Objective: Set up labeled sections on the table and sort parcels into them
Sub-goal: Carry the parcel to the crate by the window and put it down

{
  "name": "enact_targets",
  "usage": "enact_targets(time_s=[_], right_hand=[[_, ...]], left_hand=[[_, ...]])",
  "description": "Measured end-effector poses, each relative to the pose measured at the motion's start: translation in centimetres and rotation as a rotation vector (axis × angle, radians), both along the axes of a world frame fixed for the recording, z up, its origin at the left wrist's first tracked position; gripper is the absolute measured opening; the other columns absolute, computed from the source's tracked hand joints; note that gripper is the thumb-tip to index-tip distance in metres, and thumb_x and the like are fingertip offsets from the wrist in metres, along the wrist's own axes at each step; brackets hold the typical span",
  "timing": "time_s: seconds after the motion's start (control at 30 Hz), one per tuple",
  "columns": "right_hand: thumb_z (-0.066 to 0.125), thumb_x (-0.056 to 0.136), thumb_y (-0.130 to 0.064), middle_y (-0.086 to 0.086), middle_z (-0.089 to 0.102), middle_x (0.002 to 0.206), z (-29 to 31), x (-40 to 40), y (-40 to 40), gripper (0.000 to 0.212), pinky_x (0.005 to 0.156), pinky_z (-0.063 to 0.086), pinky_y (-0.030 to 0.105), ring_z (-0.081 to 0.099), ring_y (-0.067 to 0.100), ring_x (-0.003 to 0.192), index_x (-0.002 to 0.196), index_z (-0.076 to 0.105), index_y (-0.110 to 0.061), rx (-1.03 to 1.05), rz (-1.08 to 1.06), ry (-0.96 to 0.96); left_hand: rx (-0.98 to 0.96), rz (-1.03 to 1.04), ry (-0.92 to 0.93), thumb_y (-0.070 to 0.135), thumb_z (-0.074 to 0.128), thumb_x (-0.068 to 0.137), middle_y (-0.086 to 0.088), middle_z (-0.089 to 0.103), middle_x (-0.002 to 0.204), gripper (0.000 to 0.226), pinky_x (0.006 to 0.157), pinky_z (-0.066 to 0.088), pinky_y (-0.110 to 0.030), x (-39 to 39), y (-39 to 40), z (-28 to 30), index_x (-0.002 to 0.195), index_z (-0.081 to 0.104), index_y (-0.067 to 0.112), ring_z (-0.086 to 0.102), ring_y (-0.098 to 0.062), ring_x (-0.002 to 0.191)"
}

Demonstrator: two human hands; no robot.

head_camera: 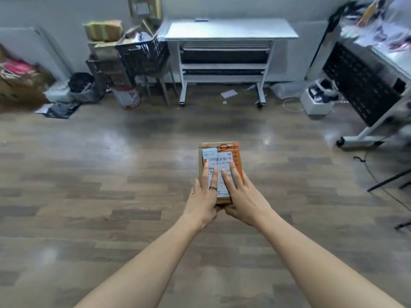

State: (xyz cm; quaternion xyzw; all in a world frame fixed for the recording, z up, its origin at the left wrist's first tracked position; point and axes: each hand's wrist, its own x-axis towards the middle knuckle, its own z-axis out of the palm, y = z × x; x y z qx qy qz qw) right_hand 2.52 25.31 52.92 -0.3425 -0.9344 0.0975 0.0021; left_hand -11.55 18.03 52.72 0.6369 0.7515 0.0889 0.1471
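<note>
Item: one brown parcel (pixel 219 167), label upward, carried above the floor (pixel 111 174), left hand (pixel 203 196) and right hand (pixel 241 194) gripping its near end, fingers spread across the label; best kept level until reaching the white table (pixel 231 30) ahead.

Even, fairly bright indoor light falls from overhead, leaving soft whitish glare patches on the wooden floor (pixel 138 138) both near and far. Shadows are faint and diffuse, darkest beneath the white table (pixel 231 34) at the far wall. The wide lens bends straight lines toward the edges. Far left and far right corners smear with motion blur, while the centre stays reasonably sharp.
</note>
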Motion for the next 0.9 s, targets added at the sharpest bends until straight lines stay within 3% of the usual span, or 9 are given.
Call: enact_targets(time_s=[0.2, 0.33, 0.57, 0.7, 0.9], right_hand=[[0.065, 0.083, -0.037, 0.02, -0.025, 0.158, 9.5, -3.0, 2.8, 0.106, 0.123, 0.008, 0.045, -0.012, 0.039, 0.148, 0.154, -0.008, -0.009, 0.076, -0.033, -0.006], [0.068, 0.084, -0.047, 0.02, -0.023, 0.158, 13.6, -4.6, 5.5, 0.11, 0.123, 0.01, 0.045, -0.007, 0.04, 0.148, 0.154, -0.009, -0.009, 0.102, -0.07, 0.011], [0.075, 0.08, -0.045, 0.019, -0.017, 0.16, 17.8, -7.3, 12.8, 0.114, 0.121, 0.018, 0.045, 0.004, 0.042, 0.147, 0.155, -0.004, -0.01, 0.143, -0.096, 0.049], [0.074, 0.084, -0.033, 0.019, -0.021, 0.159, 19.2, -9.3, 19.8, 0.111, 0.121, 0.016, 0.045, -0.002, 0.041, 0.148, 0.154, -0.009, -0.01, 0.175, -0.065, 0.038], [0.071, 0.086, -0.037, 0.016, -0.023, 0.159, 20.6, -11.9, 30.2, 0.11, 0.122, 0.016, 0.043, -0.003, 0.04, 0.148, 0.154, -0.01, -0.011, 0.132, -0.035, 0.05]], left_hand=[[0.1, -0.004, -0.008, 0.038, 0.068, 0.087, -0.009, -0.025, 0.159, 0.108, 0.118, 0.024, -0.043, -2.9, 3.3, 8.7, 0.154, -0.015, 0.017, 0.011, -0.034, 0.146], [0.127, -0.014, 0.013, 0.033, 0.071, 0.085, -0.007, -0.029, 0.157, 0.111, 0.117, 0.027, -0.044, -4.4, 6.1, 13.3, 0.154, -0.014, 0.017, 0.014, -0.034, 0.143], [0.153, 0.003, 0.043, 0.036, 0.072, 0.084, -0.01, -0.025, 0.159, 0.111, 0.118, 0.022, -0.04, -6.7, 13.3, 18.1, 0.155, -0.011, 0.015, 0.02, -0.033, 0.139], [0.157, 0.058, 0.028, 0.045, 0.072, 0.081, -0.01, -0.023, 0.159, 0.115, 0.117, 0.02, -0.042, -8.0, 19.5, 20.2, 0.156, -0.009, 0.015, 0.019, -0.033, 0.139], [0.119, 0.09, 0.056, 0.053, 0.073, 0.078, -0.008, -0.025, 0.159, 0.12, 0.117, 0.022, -0.041, -10.7, 29.8, 21.6, 0.155, -0.011, 0.016, 0.022, -0.031, 0.138]])
